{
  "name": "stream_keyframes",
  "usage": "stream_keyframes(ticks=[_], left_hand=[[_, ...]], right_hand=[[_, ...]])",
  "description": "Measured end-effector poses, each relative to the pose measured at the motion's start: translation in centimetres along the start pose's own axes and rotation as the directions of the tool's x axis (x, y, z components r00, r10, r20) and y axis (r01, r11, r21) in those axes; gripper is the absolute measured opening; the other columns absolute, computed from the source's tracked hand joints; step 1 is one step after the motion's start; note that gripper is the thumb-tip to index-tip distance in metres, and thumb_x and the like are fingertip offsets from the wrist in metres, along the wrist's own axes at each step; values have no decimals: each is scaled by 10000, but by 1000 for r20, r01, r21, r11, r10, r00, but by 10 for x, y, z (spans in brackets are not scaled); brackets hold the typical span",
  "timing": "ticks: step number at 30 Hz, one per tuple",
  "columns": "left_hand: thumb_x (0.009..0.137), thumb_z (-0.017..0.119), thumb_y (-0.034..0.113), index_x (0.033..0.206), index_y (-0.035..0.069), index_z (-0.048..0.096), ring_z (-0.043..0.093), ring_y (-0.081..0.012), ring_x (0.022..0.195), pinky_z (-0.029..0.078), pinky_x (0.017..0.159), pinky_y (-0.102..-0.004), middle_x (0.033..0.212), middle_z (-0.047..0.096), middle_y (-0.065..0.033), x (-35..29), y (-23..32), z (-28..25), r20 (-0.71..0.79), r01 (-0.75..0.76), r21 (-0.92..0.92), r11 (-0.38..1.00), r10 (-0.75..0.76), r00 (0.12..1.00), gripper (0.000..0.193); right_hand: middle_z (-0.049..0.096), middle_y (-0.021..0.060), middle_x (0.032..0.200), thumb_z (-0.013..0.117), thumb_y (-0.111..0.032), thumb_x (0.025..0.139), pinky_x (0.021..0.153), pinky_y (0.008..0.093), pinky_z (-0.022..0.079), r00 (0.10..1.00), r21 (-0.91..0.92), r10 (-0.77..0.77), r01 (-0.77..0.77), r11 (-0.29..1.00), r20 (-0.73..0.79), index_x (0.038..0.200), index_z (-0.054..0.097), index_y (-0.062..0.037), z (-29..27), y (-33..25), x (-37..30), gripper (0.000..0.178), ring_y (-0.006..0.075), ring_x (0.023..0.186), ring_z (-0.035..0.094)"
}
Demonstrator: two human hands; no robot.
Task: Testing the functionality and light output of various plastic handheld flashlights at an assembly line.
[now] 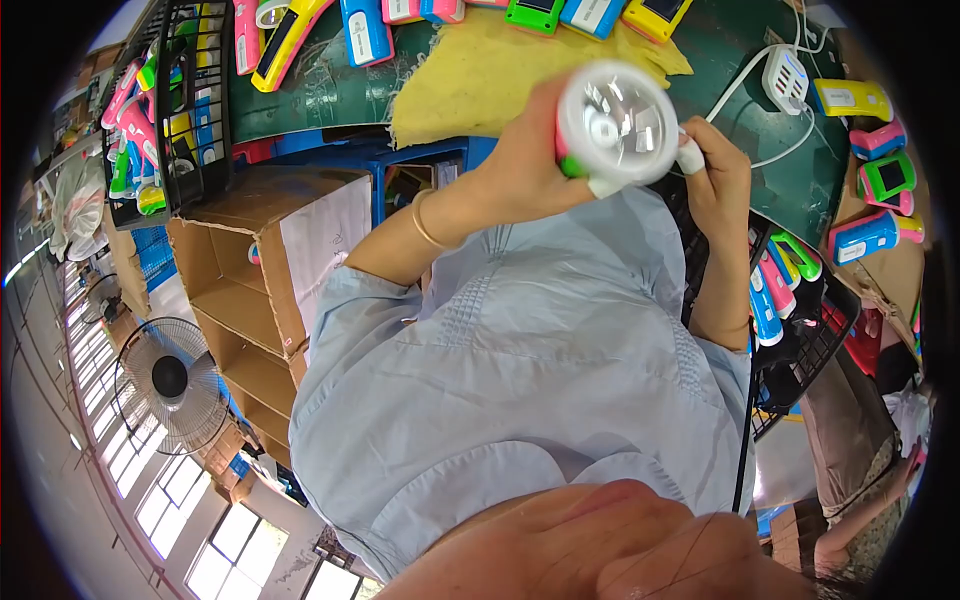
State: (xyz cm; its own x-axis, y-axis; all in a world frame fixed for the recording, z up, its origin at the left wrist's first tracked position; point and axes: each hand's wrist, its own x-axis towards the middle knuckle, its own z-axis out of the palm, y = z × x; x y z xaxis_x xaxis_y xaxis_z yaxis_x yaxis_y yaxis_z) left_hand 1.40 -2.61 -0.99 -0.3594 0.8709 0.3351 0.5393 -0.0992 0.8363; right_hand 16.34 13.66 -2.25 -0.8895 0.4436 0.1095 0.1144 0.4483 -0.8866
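Observation:
My left hand (520, 150), with a thin gold bracelet on the wrist, is wrapped around the body of a flashlight (615, 125). Its round clear lens and silver reflector face the camera, and a bit of green and pink casing shows behind the lens. My right hand (715, 170) rests against the right rim of the lens, with a white-taped fingertip touching it. Both hands hold the flashlight above a yellow cloth (480, 70) lying on a green table (340, 85). My light blue shirt fills the middle of the view.
Several colourful flashlights lie along the table's far edge and at the right (875, 140). There are a white power strip (785, 75) with a cable, black wire baskets of flashlights at left (170, 110) and right (800, 330), an open cardboard box (250, 280), a blue crate (420, 160) and a floor fan (170, 380).

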Motion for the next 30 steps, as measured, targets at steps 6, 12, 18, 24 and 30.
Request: stream_keyframes(ticks=[6,12,18,24,30], left_hand=[[750,667,64,1346,20,96,559,-225,949,486,798,-328,1148,427,-133,38,12,-8,220,329,-576,749,-245,944,826],[686,730,134,1182,-34,320,572,-191,896,487,747,-303,976,529,-117,41,4,-1,112,309,-346,886,-288,951,665],[661,739,175,1165,-47,338,584,-274,837,480,706,-340,964,540,-181,41,2,7,-61,271,-100,957,-278,959,681],[709,713,198,1206,-37,342,561,-373,913,460,772,-399,1010,531,-235,40,-2,8,-158,211,128,969,-191,969,662],[779,654,289,1141,-60,412,606,-237,651,498,537,-302,910,557,-167,60,-18,-135,-442,671,186,718,-549,709,558]], right_hand=[[502,14,679,472,-153,920,550,225,354,995,340,-31,60,939,-91,806,522,34,-7,-36,15,224,86,615,440],[495,55,620,534,-128,864,501,252,344,997,130,-82,81,988,-1,834,593,23,-1,-47,33,165,114,547,435],[458,100,629,535,-142,877,494,287,340,984,-242,-87,48,969,-153,796,539,24,7,-66,28,185,162,531,433],[565,163,682,550,-167,842,530,409,407,978,-304,-129,74,950,-165,772,550,-14,24,-48,37,168,358,620,549],[530,53,710,472,-63,848,474,174,314,695,563,281,213,799,-662,874,574,15,-4,-32,21,131,81,554,445]])
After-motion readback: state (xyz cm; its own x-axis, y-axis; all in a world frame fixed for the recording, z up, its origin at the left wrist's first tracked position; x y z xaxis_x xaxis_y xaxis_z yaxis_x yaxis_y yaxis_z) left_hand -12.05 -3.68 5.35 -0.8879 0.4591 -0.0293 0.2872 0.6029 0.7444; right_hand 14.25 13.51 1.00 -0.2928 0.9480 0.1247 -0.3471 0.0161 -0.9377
